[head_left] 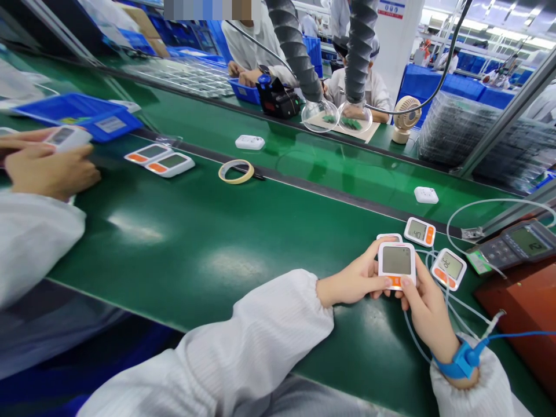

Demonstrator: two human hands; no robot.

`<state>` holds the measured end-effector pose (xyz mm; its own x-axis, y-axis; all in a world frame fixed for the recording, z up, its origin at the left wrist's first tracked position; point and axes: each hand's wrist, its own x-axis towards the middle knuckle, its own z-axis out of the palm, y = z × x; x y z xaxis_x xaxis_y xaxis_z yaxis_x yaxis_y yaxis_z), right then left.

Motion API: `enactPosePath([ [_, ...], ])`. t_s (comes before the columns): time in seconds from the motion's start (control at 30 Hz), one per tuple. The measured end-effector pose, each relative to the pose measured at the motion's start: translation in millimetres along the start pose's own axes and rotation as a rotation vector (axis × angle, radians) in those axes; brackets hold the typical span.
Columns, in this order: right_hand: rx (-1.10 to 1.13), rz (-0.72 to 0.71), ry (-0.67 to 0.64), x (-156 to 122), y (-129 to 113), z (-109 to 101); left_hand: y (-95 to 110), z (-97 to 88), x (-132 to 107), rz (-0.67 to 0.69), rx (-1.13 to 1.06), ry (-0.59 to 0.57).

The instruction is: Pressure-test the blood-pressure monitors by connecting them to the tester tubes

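Where the green belt (195,243) fills the middle of the frame from the left edge to the lower right, every other thing lies on it or along its edges. A blue tray (82,113) sits at the upper left. Just below it a co-worker's hand (50,171) is closed on a small white unit (67,137). At the right edge a grey meter (516,243) with a lit screen rests beside a red-brown surface (521,313).

In the lower right, the left hand (356,281) and the right hand (428,307) meet on a white display unit (397,263). The unit is held upright just above the belt, its grey screen facing the camera. The left hand's fingers wrap its left edge. The right hand grips it from the right, with the thumb on the lower front beside the orange button, so both hands are clamped on it. A blue wrist strap (463,359) circles the right wrist.

Just right of the held unit, two like units (419,231) (449,268) lie flat, with clear tubes running from them. A pair of units (160,159) lies at the upper left, and a tape roll (236,171) lies near the centre top.
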<state>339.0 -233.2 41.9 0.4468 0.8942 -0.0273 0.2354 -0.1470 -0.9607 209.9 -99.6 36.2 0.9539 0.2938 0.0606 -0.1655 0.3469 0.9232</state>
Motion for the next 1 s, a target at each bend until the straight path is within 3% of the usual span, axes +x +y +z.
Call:
enactPosePath([
  [0.83, -0.002, -0.01, -0.01, -0.8, -2.8, 0.6, 0.8, 0.0, -0.2, 0.011, -0.007, 0.005],
  [1.0, 0.026, -0.055, -0.057, 0.5, -0.5, 2.1, 1.7, 0.1, -4.1, 0.038, 0.104, 0.024],
])
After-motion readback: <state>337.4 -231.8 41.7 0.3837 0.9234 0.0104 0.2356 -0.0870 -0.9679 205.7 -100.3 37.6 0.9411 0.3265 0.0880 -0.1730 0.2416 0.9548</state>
